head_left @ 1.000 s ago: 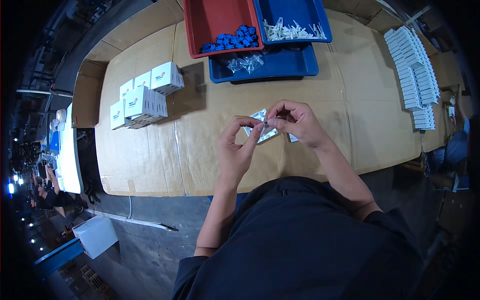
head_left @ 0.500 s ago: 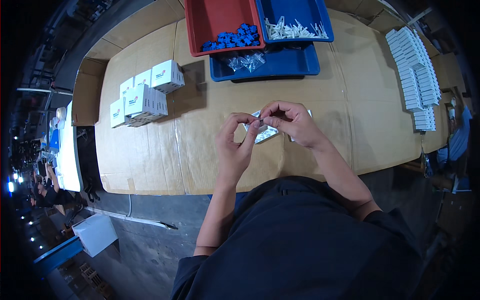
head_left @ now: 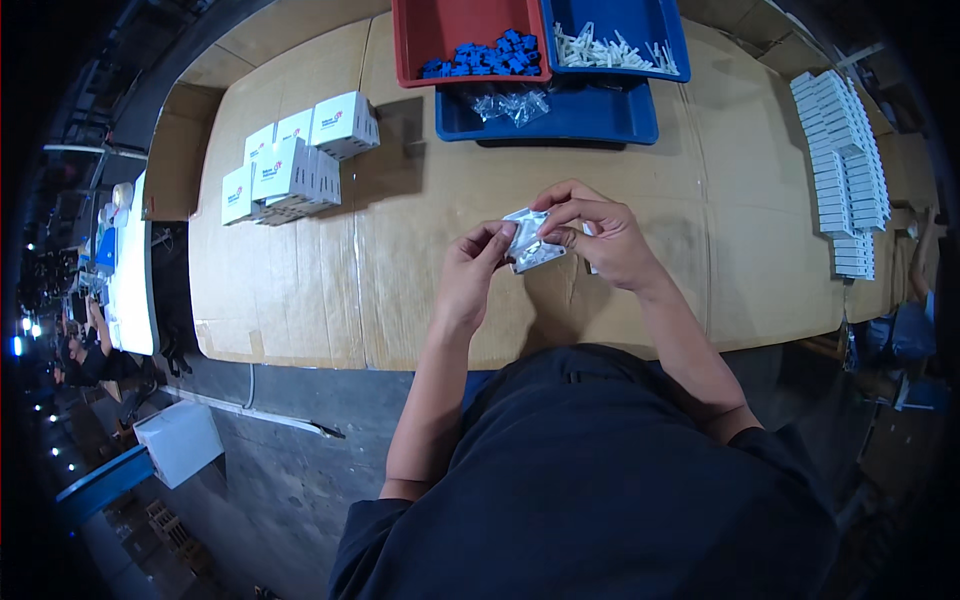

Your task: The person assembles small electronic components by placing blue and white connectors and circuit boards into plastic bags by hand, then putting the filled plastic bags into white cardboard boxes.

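Both hands meet over the middle of the cardboard-covered surface [head_left: 300,290], just in front of the person's body. The left hand [head_left: 472,270] has its grip pinched on the left edge of a small clear plastic bag [head_left: 528,243], thumb and fingertips closed on it. The right hand [head_left: 600,235] grasps the same bag from the right and top, its fingers curled over the upper edge. The bag is crinkled and shiny and is held a little above the surface between the two hands; what lies inside it is too small to tell. At the far edge of the surface sits a red tray [head_left: 430,30] holding a heap of small blue parts [head_left: 485,55], and just beside it on the right a blue tray [head_left: 655,25] holds white plastic pieces [head_left: 605,48]. In front of these two, touching them, is a second blue tray [head_left: 590,115] with a few more clear bags [head_left: 505,102] in it. To the left, well apart from the hands, stands a cluster of small white boxes [head_left: 290,165], some stacked on others. Along the right side of the surface runs a long double row of flat white packs [head_left: 840,160], laid overlapping one another.
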Demonstrator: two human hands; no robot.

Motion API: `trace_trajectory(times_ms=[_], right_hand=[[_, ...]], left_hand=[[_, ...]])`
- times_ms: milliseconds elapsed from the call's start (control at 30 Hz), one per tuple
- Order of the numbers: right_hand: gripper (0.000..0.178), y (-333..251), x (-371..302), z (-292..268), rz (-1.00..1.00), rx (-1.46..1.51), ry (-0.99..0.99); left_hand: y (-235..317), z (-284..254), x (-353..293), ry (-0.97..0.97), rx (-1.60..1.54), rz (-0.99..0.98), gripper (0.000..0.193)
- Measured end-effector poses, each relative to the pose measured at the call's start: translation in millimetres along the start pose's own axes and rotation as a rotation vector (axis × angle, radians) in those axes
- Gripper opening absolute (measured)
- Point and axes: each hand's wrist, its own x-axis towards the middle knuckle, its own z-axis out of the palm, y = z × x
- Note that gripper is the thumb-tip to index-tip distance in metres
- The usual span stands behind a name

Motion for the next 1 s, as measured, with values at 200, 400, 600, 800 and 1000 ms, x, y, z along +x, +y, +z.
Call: trace_trajectory(times_ms=[200, 400, 600, 800, 1000], right_hand=[[0.017, 6, -11, -15, 0.142, 0.093, 0.014], [0.022, 10, -9, -21, 0.393, 0.239, 0.050], [0.046, 27, -7, -1, 0.327, 0.258, 0.008], [0.053, 40, -6, 5, 0.379, 0.219, -0.032], [0.042, 25, -1, 14, 0.474, 0.252, 0.005]], left_hand=[[9, 12, -3, 0.041, -0.131, -0.004, 0.021], [1, 16, 3, 0.096, -0.006, 0.172, 0.015], [-5, 22, 1, 0.166, 0.190, 0.266, 0.010], [-3, 25, -4, 0.123, 0.215, 0.287, 0.019], [-9, 15, -4, 0.065, 0.227, 0.250, 0.024]])
